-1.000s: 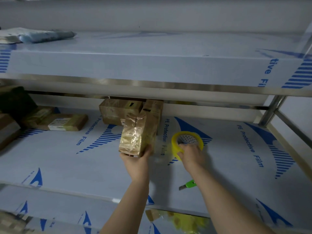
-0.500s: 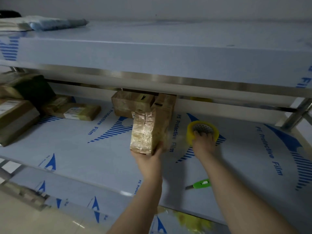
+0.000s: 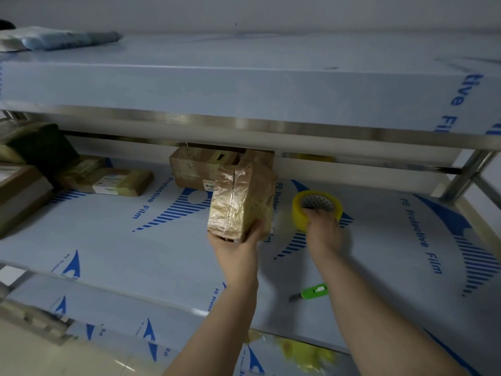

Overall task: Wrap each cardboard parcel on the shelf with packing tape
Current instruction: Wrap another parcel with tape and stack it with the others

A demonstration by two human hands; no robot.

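Note:
My left hand [image 3: 235, 246] grips the near end of a small cardboard parcel [image 3: 240, 203] covered in shiny tape, holding it upright above the middle shelf [image 3: 135, 253]. Just to its right, my right hand [image 3: 324, 229] is closed on a yellow roll of packing tape [image 3: 315, 206]. A thin stretch of clear tape seems to run from the roll to the parcel. Behind the held parcel, a larger taped box [image 3: 198, 169] lies at the back of the shelf.
A green box cutter [image 3: 314, 291] lies on the shelf beneath my right forearm. A flat labelled parcel [image 3: 122, 182] and several dark boxes [image 3: 24, 172] sit at the left. The upper shelf [image 3: 244, 88] overhangs closely. A steel post [image 3: 466, 175] stands at the right.
The view has shifted slightly. Both hands keep their grip, with the parcel and the tape roll staying side by side.

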